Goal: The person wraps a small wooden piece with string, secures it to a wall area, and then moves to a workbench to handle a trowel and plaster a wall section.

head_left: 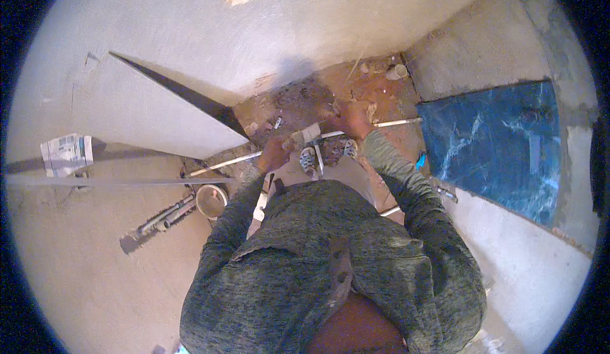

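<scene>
Both hands are low in front of me, above a white pipe (400,123) lying across the floor. My left hand (273,154) is closed by the pipe's left part, beside a pale, roll-shaped piece (310,133). Dimness hides whether its fingers grip this piece. A little farther off, my right hand (353,120) is bent with its fingers curled near the piece's other end. Something beige shows at its fingertips, too blurred to name. A second, short white pipe (319,154) runs toward my feet, between my patterned shoes (307,158).
A bucket (211,200) stands at left beside several pipe lengths (164,220). At right, a blue marbled panel (492,144) covers part of the wall. A pale cup (398,72) sits in the far corner. A newspaper-like sheet (67,155) hangs at far left.
</scene>
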`<action>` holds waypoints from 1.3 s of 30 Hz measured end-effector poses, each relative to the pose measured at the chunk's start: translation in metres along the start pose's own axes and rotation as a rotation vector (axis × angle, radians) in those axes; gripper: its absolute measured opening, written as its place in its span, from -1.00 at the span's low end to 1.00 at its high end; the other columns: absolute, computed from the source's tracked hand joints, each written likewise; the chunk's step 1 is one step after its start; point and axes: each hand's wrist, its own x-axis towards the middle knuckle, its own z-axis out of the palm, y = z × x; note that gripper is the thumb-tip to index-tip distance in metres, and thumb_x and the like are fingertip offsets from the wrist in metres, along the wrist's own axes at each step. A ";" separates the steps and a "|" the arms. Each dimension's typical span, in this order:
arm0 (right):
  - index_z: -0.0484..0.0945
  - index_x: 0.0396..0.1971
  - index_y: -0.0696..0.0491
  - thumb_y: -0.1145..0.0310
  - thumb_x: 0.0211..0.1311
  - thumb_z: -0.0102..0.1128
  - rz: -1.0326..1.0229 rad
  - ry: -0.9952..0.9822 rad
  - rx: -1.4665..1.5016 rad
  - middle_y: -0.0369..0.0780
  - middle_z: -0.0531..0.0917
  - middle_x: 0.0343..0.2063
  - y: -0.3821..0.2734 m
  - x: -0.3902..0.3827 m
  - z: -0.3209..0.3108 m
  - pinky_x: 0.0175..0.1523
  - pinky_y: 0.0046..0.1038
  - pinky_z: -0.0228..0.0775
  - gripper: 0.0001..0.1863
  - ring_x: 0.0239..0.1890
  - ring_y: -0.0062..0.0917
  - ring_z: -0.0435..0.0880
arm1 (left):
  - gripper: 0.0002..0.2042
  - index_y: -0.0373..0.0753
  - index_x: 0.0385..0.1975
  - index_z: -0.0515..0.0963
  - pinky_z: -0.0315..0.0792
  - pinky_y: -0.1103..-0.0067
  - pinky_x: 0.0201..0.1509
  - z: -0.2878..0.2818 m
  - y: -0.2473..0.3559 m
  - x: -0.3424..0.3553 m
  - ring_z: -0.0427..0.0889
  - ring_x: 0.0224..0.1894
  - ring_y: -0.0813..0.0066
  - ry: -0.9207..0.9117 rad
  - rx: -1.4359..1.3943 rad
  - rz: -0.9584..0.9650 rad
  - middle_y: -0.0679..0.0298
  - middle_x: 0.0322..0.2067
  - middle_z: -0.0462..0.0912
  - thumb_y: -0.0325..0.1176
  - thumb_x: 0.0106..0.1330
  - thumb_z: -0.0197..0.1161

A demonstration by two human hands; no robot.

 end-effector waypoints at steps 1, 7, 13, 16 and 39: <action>0.54 -0.11 0.14 0.00 0.08 0.27 0.013 -0.005 -0.120 0.08 0.64 -0.32 0.012 0.004 -0.002 -0.11 -0.08 0.43 -0.47 -0.25 -0.04 0.63 | -0.73 -0.30 -0.11 0.57 0.49 0.33 -0.33 0.004 -0.006 0.002 0.60 -0.52 0.31 -0.031 -0.030 0.011 0.04 -0.42 0.66 -0.29 0.29 0.17; 0.50 0.00 0.12 0.08 0.10 0.26 -0.310 0.449 -0.589 0.04 0.61 -0.15 0.141 0.076 0.006 -0.01 -0.11 0.42 -0.46 -0.11 -0.04 0.57 | -0.69 -0.30 -0.09 0.58 0.47 0.41 -0.11 0.007 0.025 0.001 0.62 -0.27 0.37 0.101 -0.322 -0.232 0.17 -0.34 0.70 -0.22 0.32 0.19; 0.48 0.04 0.13 0.09 0.18 0.18 -0.076 0.342 -0.388 0.04 0.62 -0.17 0.217 0.122 -0.033 -0.01 -0.08 0.43 -0.48 -0.12 -0.02 0.59 | -0.63 -0.29 -0.08 0.60 0.44 0.48 0.00 0.040 -0.001 -0.024 0.61 -0.12 0.39 0.188 -0.323 -0.402 0.20 -0.24 0.68 -0.11 0.30 0.25; 0.50 0.01 0.13 0.10 0.20 0.15 0.109 0.329 -0.163 0.04 0.64 -0.22 0.229 0.142 -0.048 -0.04 -0.06 0.45 -0.52 -0.17 -0.02 0.61 | -0.66 -0.30 -0.10 0.60 0.48 0.58 -0.19 0.044 0.028 -0.028 0.63 -0.26 0.52 0.220 -0.867 -0.483 0.22 -0.29 0.69 -0.14 0.31 0.26; 0.52 -0.39 0.12 0.16 0.19 0.19 -0.112 0.557 -0.086 0.00 0.64 -0.45 0.255 0.239 -0.042 -0.24 -0.10 0.47 -0.71 -0.38 -0.05 0.64 | -0.81 -0.21 -0.26 0.60 0.32 0.76 -0.66 0.066 0.021 -0.170 0.49 -0.67 0.69 0.521 -0.885 -0.823 0.41 -0.53 0.62 -0.30 0.19 0.36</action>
